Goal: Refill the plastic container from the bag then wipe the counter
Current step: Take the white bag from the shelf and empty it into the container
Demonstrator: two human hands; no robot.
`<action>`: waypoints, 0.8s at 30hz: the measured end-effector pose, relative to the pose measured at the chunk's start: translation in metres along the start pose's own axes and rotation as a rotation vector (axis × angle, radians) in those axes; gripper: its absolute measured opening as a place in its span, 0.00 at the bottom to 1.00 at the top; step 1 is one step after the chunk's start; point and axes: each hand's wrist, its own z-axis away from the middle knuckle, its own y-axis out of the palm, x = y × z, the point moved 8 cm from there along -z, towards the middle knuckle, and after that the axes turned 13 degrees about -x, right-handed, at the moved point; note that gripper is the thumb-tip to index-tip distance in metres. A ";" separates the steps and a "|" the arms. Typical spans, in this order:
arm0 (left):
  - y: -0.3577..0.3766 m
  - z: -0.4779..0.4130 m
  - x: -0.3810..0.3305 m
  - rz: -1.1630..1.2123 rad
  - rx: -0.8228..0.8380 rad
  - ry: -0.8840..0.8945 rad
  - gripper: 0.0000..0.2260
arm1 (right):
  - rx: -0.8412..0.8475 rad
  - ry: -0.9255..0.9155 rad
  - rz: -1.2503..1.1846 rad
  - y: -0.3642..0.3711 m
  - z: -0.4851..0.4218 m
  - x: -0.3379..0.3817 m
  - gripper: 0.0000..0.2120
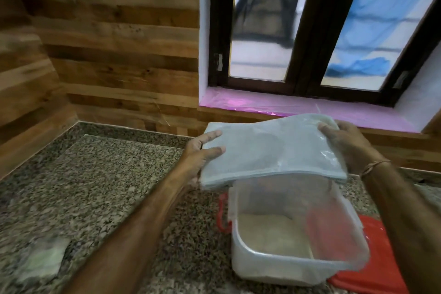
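A pale grey-white bag is held level in the air above the clear plastic container, which stands on the speckled granite counter. My left hand grips the bag's left edge and my right hand grips its right edge. The bag's near edge hangs over the container's far rim. A shallow layer of whitish grain lies in the container's bottom. The image is blurred by motion.
A red lid or cloth lies under and to the right of the container. A pale green cloth sits on the counter at lower left. Wood-panelled walls close the counter's left and back; a window with a pink sill is behind.
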 end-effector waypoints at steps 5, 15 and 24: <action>-0.124 -0.014 -0.010 -0.079 -0.096 -0.002 0.17 | 0.336 0.389 -0.160 0.124 0.040 0.004 0.16; -0.351 0.018 0.108 -0.230 -0.462 -0.178 0.22 | 0.343 0.420 0.121 0.322 0.138 -0.091 0.09; -0.372 0.052 0.193 -0.479 -0.435 -0.193 0.27 | 0.147 0.483 0.436 0.300 0.201 -0.242 0.15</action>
